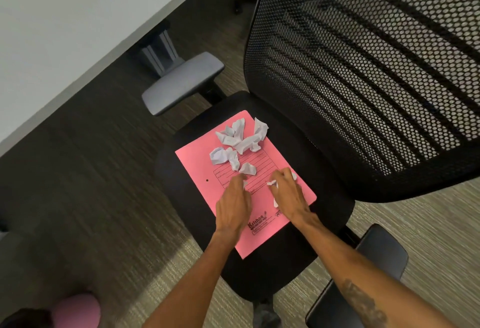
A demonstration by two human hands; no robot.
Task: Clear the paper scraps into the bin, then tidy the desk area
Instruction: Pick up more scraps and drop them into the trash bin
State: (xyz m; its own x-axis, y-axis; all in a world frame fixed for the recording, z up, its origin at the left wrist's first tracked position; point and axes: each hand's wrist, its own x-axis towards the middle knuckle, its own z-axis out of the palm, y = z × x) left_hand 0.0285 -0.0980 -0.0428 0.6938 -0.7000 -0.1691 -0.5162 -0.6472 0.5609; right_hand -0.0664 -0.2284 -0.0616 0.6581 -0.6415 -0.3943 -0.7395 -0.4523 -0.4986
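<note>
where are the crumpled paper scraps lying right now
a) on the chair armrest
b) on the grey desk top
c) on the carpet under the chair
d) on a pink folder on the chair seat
d: the white paper scraps lie bunched on the pink folder, which rests flat on the black chair seat, with the left hand and right hand reaching in at the folder's near part.

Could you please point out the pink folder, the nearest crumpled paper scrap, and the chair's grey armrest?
pink folder (197, 157): head view, bare left corner.
crumpled paper scrap (248, 168): head view, its middle.
grey armrest (181, 83): head view, pad's top.
</note>
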